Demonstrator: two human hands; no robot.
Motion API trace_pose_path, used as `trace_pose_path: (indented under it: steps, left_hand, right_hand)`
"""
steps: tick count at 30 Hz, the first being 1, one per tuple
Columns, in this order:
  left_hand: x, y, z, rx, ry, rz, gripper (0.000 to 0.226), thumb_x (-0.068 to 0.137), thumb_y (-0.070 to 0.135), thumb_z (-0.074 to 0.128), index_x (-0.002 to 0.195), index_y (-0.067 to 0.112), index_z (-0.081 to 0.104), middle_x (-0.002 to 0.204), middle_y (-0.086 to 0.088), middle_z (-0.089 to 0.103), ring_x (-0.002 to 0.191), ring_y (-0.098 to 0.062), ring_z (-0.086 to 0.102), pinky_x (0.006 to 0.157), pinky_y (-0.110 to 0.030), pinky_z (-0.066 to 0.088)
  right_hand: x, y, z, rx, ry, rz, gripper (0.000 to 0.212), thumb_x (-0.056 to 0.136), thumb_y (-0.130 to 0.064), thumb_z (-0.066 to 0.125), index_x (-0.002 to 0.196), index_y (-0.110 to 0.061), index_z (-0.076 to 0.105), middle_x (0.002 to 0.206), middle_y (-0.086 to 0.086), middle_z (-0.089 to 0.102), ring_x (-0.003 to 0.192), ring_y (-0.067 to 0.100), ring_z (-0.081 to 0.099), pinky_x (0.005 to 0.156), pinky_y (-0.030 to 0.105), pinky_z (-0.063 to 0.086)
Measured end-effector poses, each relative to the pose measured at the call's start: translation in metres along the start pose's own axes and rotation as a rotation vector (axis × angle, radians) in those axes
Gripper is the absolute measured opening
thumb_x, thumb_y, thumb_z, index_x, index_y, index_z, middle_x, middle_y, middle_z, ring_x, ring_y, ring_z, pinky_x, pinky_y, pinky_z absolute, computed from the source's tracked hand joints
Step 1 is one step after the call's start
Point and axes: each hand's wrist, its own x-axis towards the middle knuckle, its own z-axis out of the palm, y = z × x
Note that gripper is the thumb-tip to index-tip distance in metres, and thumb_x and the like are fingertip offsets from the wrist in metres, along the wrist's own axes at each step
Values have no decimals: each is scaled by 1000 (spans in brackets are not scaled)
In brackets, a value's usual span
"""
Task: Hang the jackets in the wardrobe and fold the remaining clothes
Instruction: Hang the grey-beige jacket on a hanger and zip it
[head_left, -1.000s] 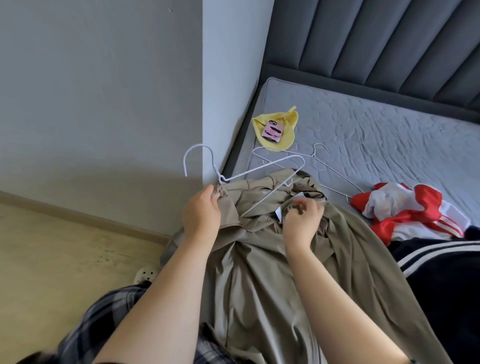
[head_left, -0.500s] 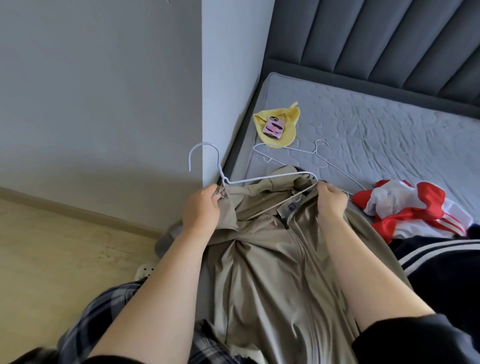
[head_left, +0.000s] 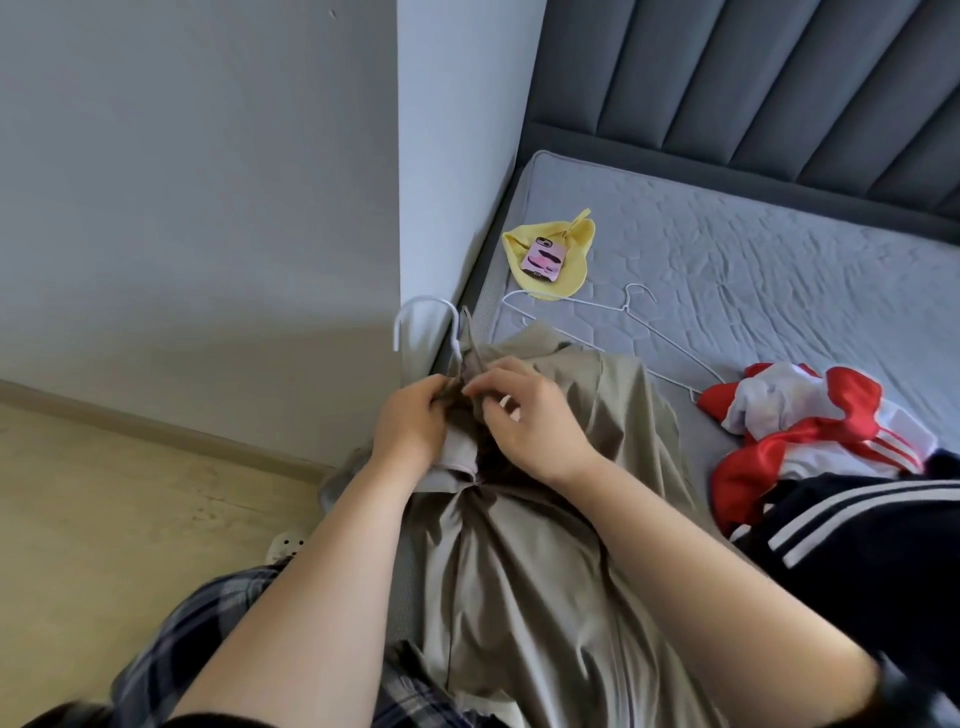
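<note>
A beige jacket (head_left: 524, 561) lies on the bed's near edge with a white wire hanger (head_left: 423, 325) inside it; only the hook sticks out at the collar. My left hand (head_left: 410, 423) grips the collar fabric just below the hook. My right hand (head_left: 524, 413) pinches the collar from the right, close against the left hand. A second white hanger (head_left: 636, 325) lies on the grey mattress (head_left: 779, 270) behind the jacket. A red and white jacket (head_left: 810, 415) is bunched at the right, with a dark garment with white stripes (head_left: 857, 551) in front of it.
A yellow cloth (head_left: 574, 270) with a pink phone (head_left: 542, 258) on it lies near the mattress corner. A white wall corner (head_left: 447, 182) stands left of the bed, the grey padded headboard (head_left: 753, 78) behind. Wooden floor (head_left: 104, 493) at left; my plaid trousers (head_left: 197, 639) below.
My right hand moved from the jacket's right shoulder back to the collar beside the left hand. The hanger's arms have slipped under the fabric; only the hook shows now.
</note>
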Motion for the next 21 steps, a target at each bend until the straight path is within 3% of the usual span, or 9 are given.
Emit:
trace_pose_path:
  steps: [4,6,9,10,12,13,16,21]
  left_hand:
    - [-3,-2,-4,-141,75,-4,27,91,9,55,73,28,58,72,3,62,76,-24,58,61,-30,38]
    - [-4,1,-3,-141,94,21,27,91,8,55,73,27,56,68,8,58,71,-20,55,58,-28,34]
    - [-4,4,-1,-136,127,80,26,89,4,58,67,17,52,57,2,51,62,-26,48,56,-30,30]
    - [-4,4,-1,-121,124,104,20,88,4,59,69,9,55,58,-4,55,63,-30,49,56,-34,32]
    - [-6,7,0,-76,103,155,11,88,3,58,83,2,67,75,-13,67,75,-35,59,63,-37,41]
    - [-7,8,0,-61,96,178,15,89,2,57,91,6,71,84,-12,71,82,-33,62,68,-35,42]
    - [-9,11,1,-62,106,209,23,88,0,57,100,11,73,96,-8,73,91,-29,64,69,-25,39]
    - [-16,11,-1,-43,202,217,26,85,-6,55,99,5,73,94,-12,71,88,-33,64,73,-31,43]
  right_hand:
    - [0,17,-8,-283,357,-45,25,81,4,54,99,-2,70,98,12,61,93,29,57,84,31,44]
    - [5,28,-15,-445,354,8,32,81,-2,54,111,-1,66,108,17,58,99,36,53,90,39,39]
    - [15,44,-29,-660,174,131,29,91,-17,54,117,-7,63,115,13,59,111,34,49,101,45,30]
    - [17,45,-32,-635,116,130,22,93,-17,53,106,-7,67,105,11,63,105,33,52,99,46,33]
    - [18,39,-31,-478,65,31,18,88,-9,53,73,-4,64,73,12,62,76,33,57,74,43,44]
    - [16,35,-26,-431,60,-16,20,83,-5,52,65,-3,58,63,12,58,64,34,54,61,40,43]
    - [11,30,-13,-451,71,-48,17,77,-4,47,65,-2,59,60,10,58,58,32,50,50,37,36]
    - [14,28,-5,-411,110,5,20,76,-6,43,69,-2,62,64,12,61,61,32,50,53,38,35]
